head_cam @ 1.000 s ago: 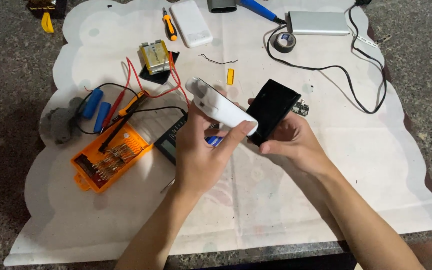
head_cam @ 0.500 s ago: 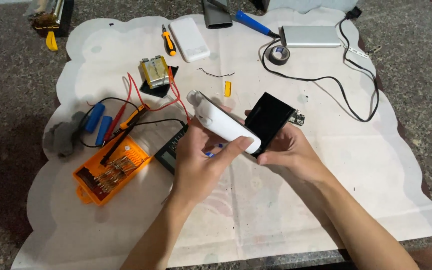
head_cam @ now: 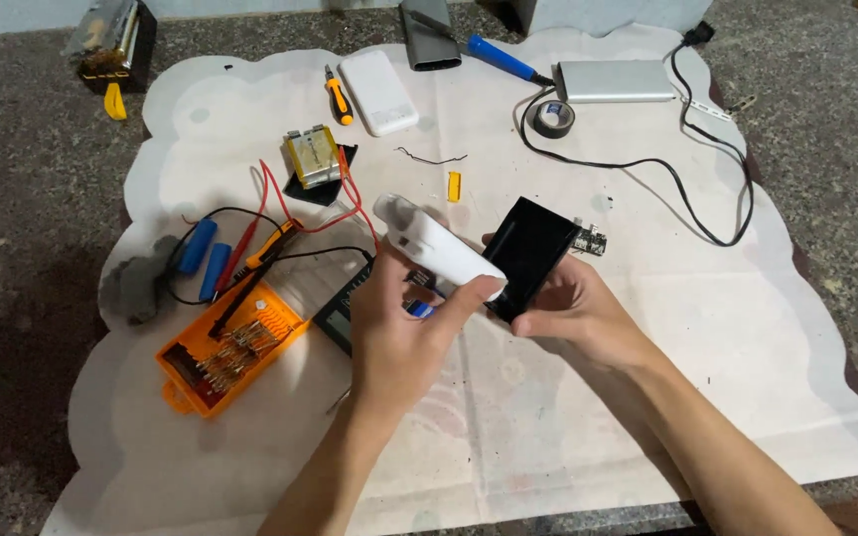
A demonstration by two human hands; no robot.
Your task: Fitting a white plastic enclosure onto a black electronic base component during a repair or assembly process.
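Hands unmoved, two blue cells (head_cam: 205,257), one white case (head_cam: 439,250)

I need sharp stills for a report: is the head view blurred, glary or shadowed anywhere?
Head view: evenly lit; left hand, white case and right hand with the black case look sharp; mild glare on the white case; soft shadows only, on the cloth.

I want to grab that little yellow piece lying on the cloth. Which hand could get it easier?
Probably the left hand. The yellow piece lies just beyond the white casing it holds, so it is closer than the right hand, which grips the black casing. But both hands are full, so one must put its part down first.
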